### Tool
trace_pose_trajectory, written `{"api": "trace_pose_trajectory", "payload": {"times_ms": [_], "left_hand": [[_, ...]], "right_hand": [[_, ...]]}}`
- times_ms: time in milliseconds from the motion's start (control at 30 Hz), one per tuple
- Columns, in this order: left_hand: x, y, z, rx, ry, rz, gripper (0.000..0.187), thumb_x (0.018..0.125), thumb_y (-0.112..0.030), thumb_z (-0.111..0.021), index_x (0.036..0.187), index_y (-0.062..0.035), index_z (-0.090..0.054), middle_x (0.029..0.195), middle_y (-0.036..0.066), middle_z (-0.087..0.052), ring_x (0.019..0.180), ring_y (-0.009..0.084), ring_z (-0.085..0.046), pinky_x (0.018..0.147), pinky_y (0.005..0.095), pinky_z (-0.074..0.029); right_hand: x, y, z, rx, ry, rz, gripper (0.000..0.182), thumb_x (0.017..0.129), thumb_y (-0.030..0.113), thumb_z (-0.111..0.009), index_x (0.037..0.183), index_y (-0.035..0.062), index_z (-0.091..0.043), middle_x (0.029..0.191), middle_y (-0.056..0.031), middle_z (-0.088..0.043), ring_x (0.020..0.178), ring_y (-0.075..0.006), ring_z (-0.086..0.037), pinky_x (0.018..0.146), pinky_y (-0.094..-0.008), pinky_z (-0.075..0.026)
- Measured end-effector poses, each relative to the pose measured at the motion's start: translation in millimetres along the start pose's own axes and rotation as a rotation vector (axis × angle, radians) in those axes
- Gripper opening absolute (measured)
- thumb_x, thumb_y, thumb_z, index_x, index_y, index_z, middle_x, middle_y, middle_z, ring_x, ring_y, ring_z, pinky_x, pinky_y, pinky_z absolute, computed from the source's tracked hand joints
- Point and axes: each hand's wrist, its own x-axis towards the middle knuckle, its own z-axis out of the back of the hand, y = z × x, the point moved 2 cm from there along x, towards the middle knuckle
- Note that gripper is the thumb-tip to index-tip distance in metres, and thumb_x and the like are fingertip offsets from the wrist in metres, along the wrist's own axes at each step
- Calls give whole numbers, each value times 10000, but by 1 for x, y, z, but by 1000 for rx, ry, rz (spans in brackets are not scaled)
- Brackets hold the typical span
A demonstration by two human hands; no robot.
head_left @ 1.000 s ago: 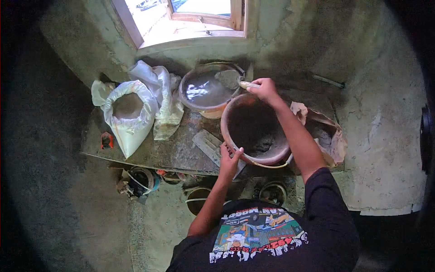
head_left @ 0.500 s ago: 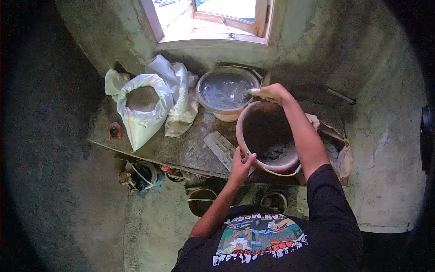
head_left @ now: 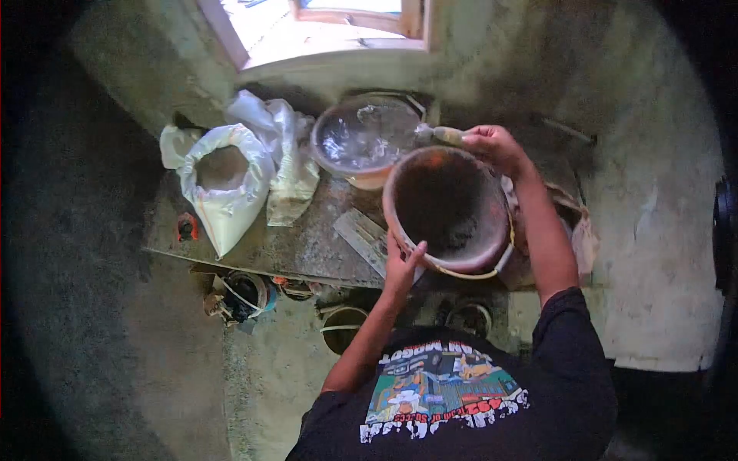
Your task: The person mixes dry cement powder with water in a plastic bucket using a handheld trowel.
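My left hand point(head_left: 403, 265) grips the near left rim of a large bucket point(head_left: 390, 192), thumb over the rim and fingers along its outer wall. The bucket is dark inside, with a yellowish handle hanging at the near side. Above its far right rim, my right hand point(head_left: 492, 146) is closed round a pale brush-like tool point(head_left: 448, 136), its tip pointing left towards a basin. That basin point(head_left: 369, 134) holds rippling water and stands behind and left of the bucket. A flat trowel-like board point(head_left: 365, 236) lies beside my left hand.
An open white sack point(head_left: 227, 207) of grey powder stands left, beside a crumpled plastic bag point(head_left: 290, 173). A small red object point(head_left: 187, 227) lies near the table's left edge. Buckets point(head_left: 244, 296) point(head_left: 344, 329) stand below. A torn paper bag point(head_left: 580, 230) is at the right, a window above.
My right hand has moved back to the right, drawing the tool away from the water basin. The large bucket now tilts more towards my left hand. The view has shifted slightly.
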Motion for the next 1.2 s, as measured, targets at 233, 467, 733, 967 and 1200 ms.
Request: {"api": "trace_pose_trajectory", "payload": {"times_ms": [233, 467, 733, 967, 1200], "left_hand": [[-9, 19, -15, -19, -32, 64, 705, 848, -267, -776, 1373, -34, -368, 1049, 52, -587, 826, 116, -585, 717, 278, -481], [7, 9, -26, -184, -61, -89, 612, 813, -102, -752, 1344, -48, -452, 1169, 46, -579, 974, 145, -577, 848, 301, -465], [33, -28, -24, -181, 228, -12, 1009, 667, 40, -642, 1567, -79, -201, 1539, 120, -347, 1390, 269, -359, 1166, 371, -247], [43, -33, -6, 3, 370, 22, 810, 710, -32, -659, 1468, -6, -372, 1348, 89, -534, 1189, 206, -537, 1005, 324, -418], [49, -31, -42, 215, 519, 3, 781, 885, -258, -652, 1515, 32, -295, 1568, 136, -315, 1468, 212, -230, 1188, 365, -134]], "right_hand": [[-140, 5, 11, -302, -270, 96, 381, 731, 228, -838, 1009, 5, -704, 860, -10, -673, 790, -104, -611, 734, -276, -490], [-221, -27, -11, -645, -597, 327, 346, 751, 140, -814, 1045, 5, -692, 907, -80, -677, 869, -164, -642, 818, -310, -500], [-258, -49, -33, -796, -660, 305, 426, 784, 121, -786, 1182, 38, -660, 1031, -140, -612, 960, -298, -617, 857, -368, -493], [-247, -59, -48, -1057, -461, 231, 364, 810, 73, -695, 1164, 22, -628, 1002, -138, -565, 922, -328, -627, 753, -422, -537], [-207, -82, -32, -1603, -454, 388, 396, 820, 46, -564, 1211, -10, -587, 941, -107, -528, 854, -260, -614, 651, -371, -568]]}}
